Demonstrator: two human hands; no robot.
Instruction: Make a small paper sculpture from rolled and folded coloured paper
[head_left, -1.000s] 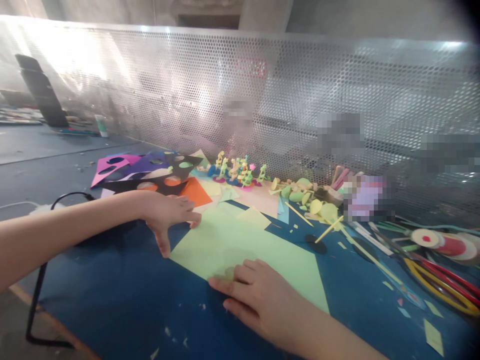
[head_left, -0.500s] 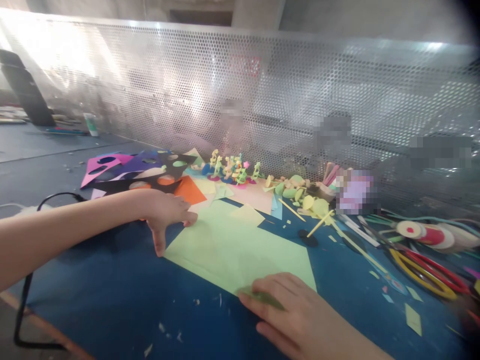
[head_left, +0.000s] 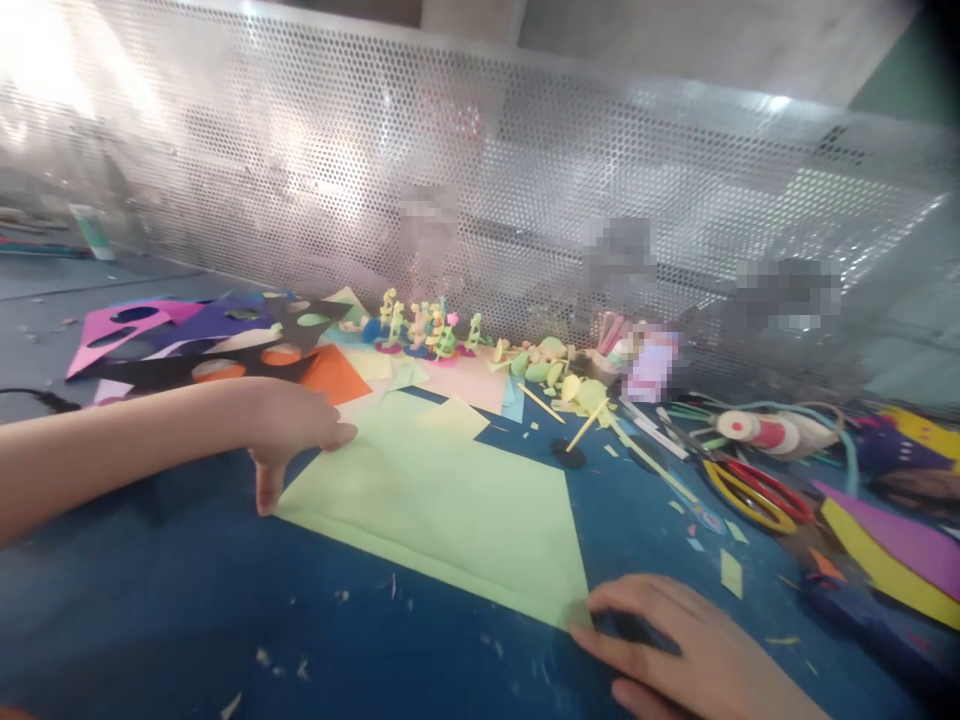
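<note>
A sheet of light green paper (head_left: 450,500) lies on the blue table, with a narrow crease or folded strip along its near edge. My left hand (head_left: 289,430) rests at the sheet's left side, its thumb down at the near left corner and its fingers spread apart. At the near right corner, my right hand (head_left: 667,640) has thumb and forefinger pinched on the paper. Smaller pale yellow paper (head_left: 454,418) overlaps the sheet's far edge.
Cut-out coloured paper (head_left: 202,325) and small paper figures (head_left: 427,325) stand at the back, before a perforated metal screen (head_left: 525,180). Scissors (head_left: 757,495), a thread spool (head_left: 757,430) and a dark blue tool (head_left: 877,620) lie right. Scraps dot the blue table (head_left: 375,640).
My right hand has slid rightward from the middle of the near edge to the right corner, and a crease now shows along that edge. The view has turned right.
</note>
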